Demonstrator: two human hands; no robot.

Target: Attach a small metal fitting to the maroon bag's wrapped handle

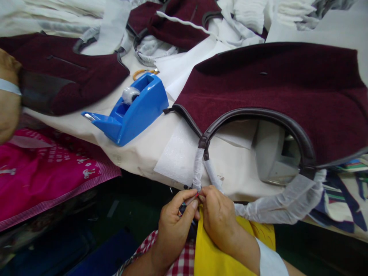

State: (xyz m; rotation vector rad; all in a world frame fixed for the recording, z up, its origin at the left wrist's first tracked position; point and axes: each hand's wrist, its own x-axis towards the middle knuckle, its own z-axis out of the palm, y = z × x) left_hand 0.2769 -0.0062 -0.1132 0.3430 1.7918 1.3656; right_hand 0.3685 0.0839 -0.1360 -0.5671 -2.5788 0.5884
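A maroon bag [258, 84] with dark brown trim lies on the table, its opening facing me. Its handle [276, 209] is wrapped in thin white paper and curves down past my hands. Directly below one wrapped handle end [197, 168], my left hand [176, 222] pinches with thumb and forefinger, and a dark item shows partly in its curled fingers. My right hand [220, 214] is closed too, its fingertips meeting the left ones. Between them shows a tiny red bit [197, 194], too small to name. Yellow cloth [212, 249] hangs below my right hand.
A blue tape dispenser [138, 111] stands left of the bag, near an orange ring [140, 73]. More maroon bags lie at the left [94, 73] and back [184, 23]. Another person's arm [8, 96] reaches in at far left, above pink fabric [51, 172]. Paper sheets [178, 153] lie about.
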